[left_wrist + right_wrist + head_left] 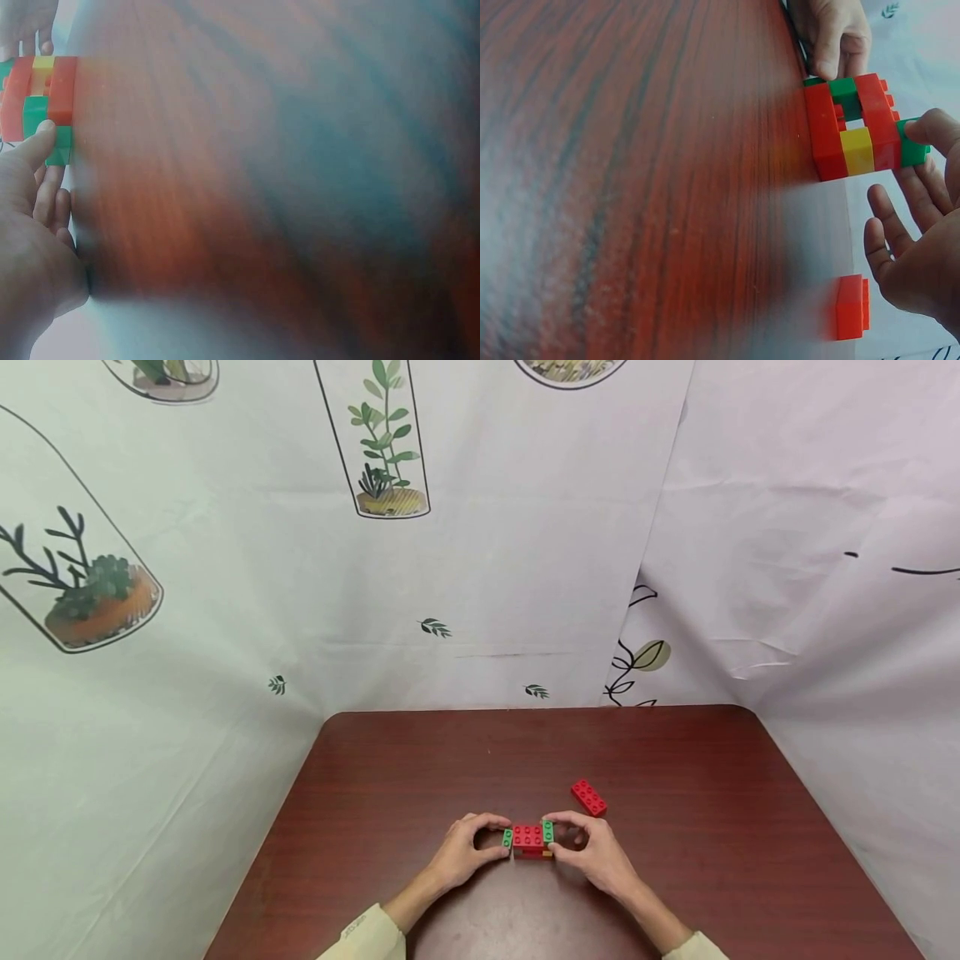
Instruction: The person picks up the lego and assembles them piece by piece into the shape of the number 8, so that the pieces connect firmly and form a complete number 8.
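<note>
On the counter (420, 760), a stack of toy bricks (528, 836) stood between the two hands. A yellow brick (857, 152) at its right and a green middle brick (845, 94) at its left separated two red layers. The left hand (459, 853) had its grip clamped on a small green brick (507, 838), low at the stack's left end. The right hand (597, 857) had its grip pinched round a green top brick (548, 832) at the right end. A loose red brick (588, 797) lay far right of the stack. The left sleeve (378, 935) bore a small dark marking, too small to read.
</note>
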`<state>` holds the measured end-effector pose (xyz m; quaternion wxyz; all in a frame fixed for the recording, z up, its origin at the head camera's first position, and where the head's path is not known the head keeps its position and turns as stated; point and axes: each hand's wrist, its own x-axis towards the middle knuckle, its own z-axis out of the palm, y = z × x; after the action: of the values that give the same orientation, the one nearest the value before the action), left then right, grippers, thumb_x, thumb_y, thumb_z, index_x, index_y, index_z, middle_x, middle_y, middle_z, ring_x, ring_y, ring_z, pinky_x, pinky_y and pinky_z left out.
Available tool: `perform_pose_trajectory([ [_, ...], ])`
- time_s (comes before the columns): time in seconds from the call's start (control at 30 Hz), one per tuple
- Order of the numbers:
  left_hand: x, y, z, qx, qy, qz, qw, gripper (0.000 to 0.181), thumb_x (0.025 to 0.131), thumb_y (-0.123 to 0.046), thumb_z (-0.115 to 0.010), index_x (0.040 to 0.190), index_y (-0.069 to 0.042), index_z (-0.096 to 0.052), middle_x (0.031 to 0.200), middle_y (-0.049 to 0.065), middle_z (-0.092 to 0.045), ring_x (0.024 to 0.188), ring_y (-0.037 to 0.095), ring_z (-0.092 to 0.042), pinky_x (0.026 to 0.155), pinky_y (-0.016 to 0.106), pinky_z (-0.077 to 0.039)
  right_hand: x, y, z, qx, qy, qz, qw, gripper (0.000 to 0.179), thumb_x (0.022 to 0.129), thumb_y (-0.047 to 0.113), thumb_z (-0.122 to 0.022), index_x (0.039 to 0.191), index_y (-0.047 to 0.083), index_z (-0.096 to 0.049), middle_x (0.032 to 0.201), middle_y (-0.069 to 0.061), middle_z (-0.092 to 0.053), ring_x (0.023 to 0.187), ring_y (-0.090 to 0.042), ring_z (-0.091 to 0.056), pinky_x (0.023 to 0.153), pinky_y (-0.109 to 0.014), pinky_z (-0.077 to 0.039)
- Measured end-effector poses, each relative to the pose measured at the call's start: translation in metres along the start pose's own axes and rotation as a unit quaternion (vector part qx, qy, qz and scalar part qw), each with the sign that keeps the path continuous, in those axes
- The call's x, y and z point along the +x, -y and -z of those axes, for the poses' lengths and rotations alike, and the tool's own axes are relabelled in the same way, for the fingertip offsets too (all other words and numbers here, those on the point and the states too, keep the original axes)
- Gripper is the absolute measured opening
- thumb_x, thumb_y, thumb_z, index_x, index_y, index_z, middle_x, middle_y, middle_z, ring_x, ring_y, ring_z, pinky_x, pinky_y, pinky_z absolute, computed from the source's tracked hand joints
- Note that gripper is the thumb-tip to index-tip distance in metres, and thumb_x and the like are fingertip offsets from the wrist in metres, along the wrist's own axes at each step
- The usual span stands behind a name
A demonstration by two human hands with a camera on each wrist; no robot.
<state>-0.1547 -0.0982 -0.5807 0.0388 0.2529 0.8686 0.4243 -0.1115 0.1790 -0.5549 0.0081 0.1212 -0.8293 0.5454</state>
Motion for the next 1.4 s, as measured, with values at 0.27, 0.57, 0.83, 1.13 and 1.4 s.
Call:
perform_pose_trajectory([
  [0.27, -0.001, 0.000, 0.000, 0.000, 0.000, 0.002, 1.0000, 0.035, 0.092, -0.031, -0.085, 0.126, -0.027, -0.075, 0.119, -0.015, -0.074, 0.109, 0.011, -0.060, 0.098, 0.045, -0.043, 0.000, -0.001, -0.001, 0.003, -0.008, 0.010, 0.9999, 0.035, 0.087, 0.007, -0.087, 0.120, 0.013, -0.078, 0.094, 0.003, -0.071, 0.075, -0.020, -0.058, 0.068, -0.026, -0.047],
  [0.57, -0.001, 0.000, 0.000, -0.009, 0.004, 0.022, 0.9997, 0.033, 0.093, -0.032, -0.084, 0.125, -0.029, -0.076, 0.118, -0.017, -0.072, 0.109, 0.010, -0.060, 0.098, 0.042, -0.046, -0.001, 0.001, 0.000, 0.008, 0.000, -0.006, 1.0000, 0.036, 0.088, 0.006, -0.086, 0.122, 0.013, -0.077, 0.095, 0.002, -0.071, 0.075, -0.015, -0.056, 0.069, -0.026, -0.047],
  [0.83, -0.001, 0.003, -0.001, -0.024, -0.013, 0.005, 0.9996, 0.032, 0.092, -0.029, -0.086, 0.123, -0.027, -0.078, 0.117, -0.016, -0.075, 0.111, 0.010, -0.062, 0.098, 0.038, -0.049, -0.001, -0.001, -0.001, 0.019, -0.005, 0.019, 0.9996, 0.036, 0.087, 0.005, -0.086, 0.121, 0.010, -0.077, 0.094, -0.002, -0.072, 0.073, -0.014, -0.055, 0.066, -0.026, -0.046],
  [1.13, -0.002, 0.004, 0.005, -0.032, -0.035, 0.001, 0.9989, 0.031, 0.092, -0.026, -0.086, 0.121, -0.023, -0.078, 0.113, -0.010, -0.076, 0.104, 0.013, -0.062, 0.091, 0.033, -0.050, -0.002, 0.001, 0.000, 0.039, 0.001, 0.031, 0.9987, 0.036, 0.087, 0.003, -0.084, 0.122, 0.009, -0.076, 0.097, -0.011, -0.073, 0.075, -0.013, -0.057, 0.067, -0.026, -0.047],
  [1.4, -0.002, -0.001, 0.014, -0.047, -0.042, 0.008, 0.9980, 0.034, 0.090, -0.025, -0.087, 0.123, -0.019, -0.078, 0.112, -0.008, -0.075, 0.105, 0.017, -0.063, 0.092, 0.037, -0.051, -0.001, -0.001, -0.002, 0.031, -0.003, 0.023, 0.9993, 0.038, 0.086, -0.002, -0.084, 0.122, 0.006, -0.076, 0.096, -0.011, -0.073, 0.075, -0.014, -0.057, 0.066, -0.026, -0.046],
])
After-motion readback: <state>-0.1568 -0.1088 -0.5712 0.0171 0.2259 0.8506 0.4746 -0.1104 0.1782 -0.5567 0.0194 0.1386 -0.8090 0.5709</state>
